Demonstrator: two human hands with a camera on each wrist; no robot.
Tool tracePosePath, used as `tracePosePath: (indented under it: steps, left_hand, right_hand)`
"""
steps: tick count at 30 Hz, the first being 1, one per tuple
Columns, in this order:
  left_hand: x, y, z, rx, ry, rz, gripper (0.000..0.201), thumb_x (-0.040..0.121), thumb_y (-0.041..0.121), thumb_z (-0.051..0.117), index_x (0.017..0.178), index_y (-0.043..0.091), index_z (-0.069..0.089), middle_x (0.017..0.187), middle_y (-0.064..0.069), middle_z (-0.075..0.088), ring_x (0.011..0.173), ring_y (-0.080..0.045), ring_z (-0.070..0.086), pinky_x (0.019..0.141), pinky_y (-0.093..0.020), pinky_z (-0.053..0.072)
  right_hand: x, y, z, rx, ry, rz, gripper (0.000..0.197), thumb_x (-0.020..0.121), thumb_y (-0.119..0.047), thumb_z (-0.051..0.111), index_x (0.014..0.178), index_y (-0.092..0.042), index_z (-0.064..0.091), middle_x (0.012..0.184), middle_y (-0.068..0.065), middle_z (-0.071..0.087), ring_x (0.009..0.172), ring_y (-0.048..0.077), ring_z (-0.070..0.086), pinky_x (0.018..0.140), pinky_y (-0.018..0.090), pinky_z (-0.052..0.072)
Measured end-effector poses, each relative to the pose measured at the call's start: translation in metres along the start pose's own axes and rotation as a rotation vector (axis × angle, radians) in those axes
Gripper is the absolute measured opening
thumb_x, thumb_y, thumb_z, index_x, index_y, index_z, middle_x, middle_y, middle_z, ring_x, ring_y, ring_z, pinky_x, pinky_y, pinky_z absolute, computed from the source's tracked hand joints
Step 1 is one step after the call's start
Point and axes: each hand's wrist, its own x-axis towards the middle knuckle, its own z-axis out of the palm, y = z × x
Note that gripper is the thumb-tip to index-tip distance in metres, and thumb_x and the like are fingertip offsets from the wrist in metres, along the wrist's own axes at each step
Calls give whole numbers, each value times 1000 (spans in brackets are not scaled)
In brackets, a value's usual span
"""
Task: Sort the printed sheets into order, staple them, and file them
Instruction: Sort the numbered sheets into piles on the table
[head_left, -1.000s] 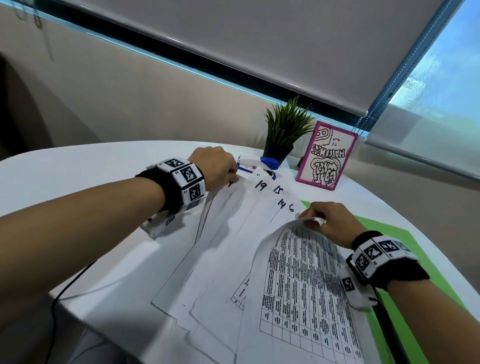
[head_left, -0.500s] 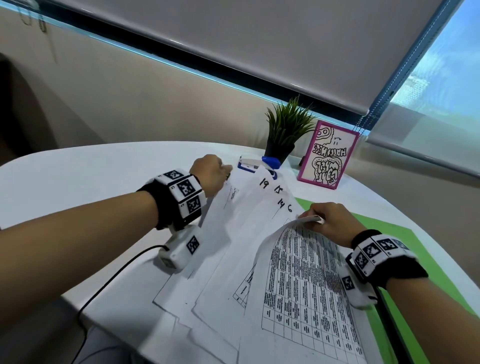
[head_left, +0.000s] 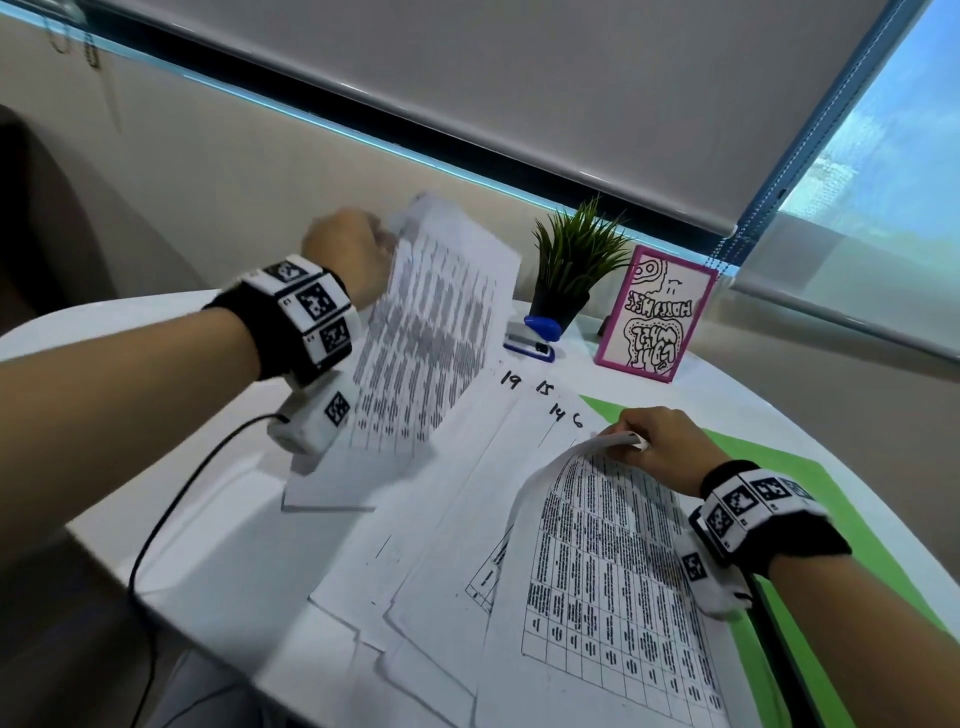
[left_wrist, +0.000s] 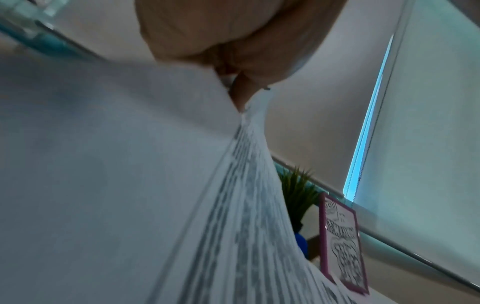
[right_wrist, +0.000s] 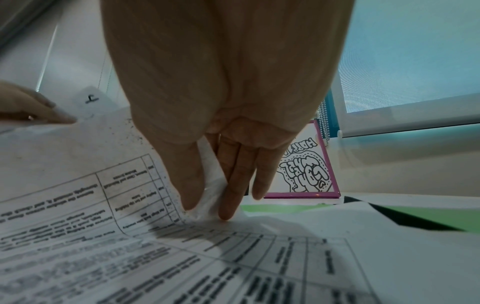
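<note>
Several printed sheets lie fanned on the white table, with handwritten numbers 19, 15, 14 and 6 at their top corners. My left hand pinches the top corner of one printed sheet and holds it lifted above the fan, its printed side facing right; the left wrist view shows that sheet hanging from my fingers. At the right, my right hand pinches the curled-up top corner of a table-printed sheet between thumb and fingers. A blue and white stapler sits behind the fan.
A small potted plant and a pink-framed doodle card stand at the back by the window blind. A green folder or mat lies under the sheets at the right. A black cable runs from my left wrist over the table's front edge.
My left hand has pulled one sheet out of the fan's left side and raised it up and back. The right hand has stayed on its curled corner.
</note>
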Motion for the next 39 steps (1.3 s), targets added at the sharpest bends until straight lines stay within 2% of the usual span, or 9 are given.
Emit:
tracePosePath:
  steps: [4, 11, 19, 23, 25, 28, 30, 33, 39]
  left_hand:
    - [33, 16, -32, -158, 317, 59, 31, 90, 28, 50, 98, 5, 70, 94, -18, 71, 90, -34, 67, 78, -40, 55]
    - [43, 63, -59, -499, 505, 271, 22, 82, 8, 46, 87, 13, 66, 82, 4, 63, 73, -5, 59, 63, -16, 48]
    - [4, 86, -4, -499, 264, 163, 17, 88, 5, 50, 80, 10, 64, 77, -9, 60, 71, -20, 52, 60, -24, 38]
    - [-15, 84, 28, -428, 149, 106, 19, 95, 13, 50, 82, 3, 60, 83, -13, 63, 77, -28, 57, 62, -31, 39]
    - [-19, 81, 38, -395, 73, 93, 18, 96, 14, 52, 82, 5, 61, 85, -10, 64, 80, -28, 59, 65, -31, 42]
    - [-30, 73, 51, -302, -135, 86, 30, 93, 21, 58, 65, 12, 52, 75, -7, 57, 75, -28, 55, 63, -28, 35]
    - [-39, 69, 61, -278, -280, 70, 21, 91, 25, 61, 81, 7, 65, 85, -11, 67, 84, -30, 63, 69, -30, 46]
    - [-62, 63, 79, -286, -468, -15, 19, 90, 27, 63, 86, 9, 65, 83, -7, 64, 79, -25, 62, 63, -26, 43]
    - [-112, 61, 109, -271, -669, -85, 21, 89, 27, 66, 101, 10, 68, 90, -9, 67, 87, -28, 66, 66, -26, 44]
  right_hand:
    - [0, -1, 0, -1, -5, 8, 19, 83, -27, 71, 78, -11, 62, 78, 6, 67, 74, 27, 61, 68, 42, 48]
    - [-7, 1, -6, 50, 39, -17, 24, 83, -29, 72, 71, -13, 58, 72, 7, 65, 72, 27, 59, 63, 36, 44]
    - [-28, -4, -35, 171, 131, -56, 17, 84, -18, 73, 71, -26, 63, 91, -9, 75, 84, 2, 68, 71, 15, 49]
    - [-44, 2, -50, 236, 177, -57, 14, 84, -31, 70, 82, -17, 68, 90, -18, 73, 74, 33, 71, 70, 50, 57]
    - [-49, 5, -53, 252, 182, -54, 12, 84, -28, 70, 84, -16, 68, 91, -19, 73, 72, 37, 71, 69, 53, 57]
    - [-52, 9, -54, 247, 197, -52, 9, 85, -24, 71, 85, -15, 70, 86, -9, 74, 68, 26, 71, 65, 37, 58]
    - [-51, 8, -53, 190, 215, -70, 11, 85, -26, 72, 83, -15, 69, 81, -6, 72, 60, 7, 62, 58, 20, 49]
    - [-47, 5, -50, 120, 224, -68, 19, 84, -28, 73, 74, -15, 62, 63, -5, 60, 55, 5, 46, 58, 27, 38]
    - [-35, -2, -39, 151, 214, -97, 17, 83, -23, 74, 72, -29, 62, 67, -12, 64, 66, 9, 63, 67, 26, 49]
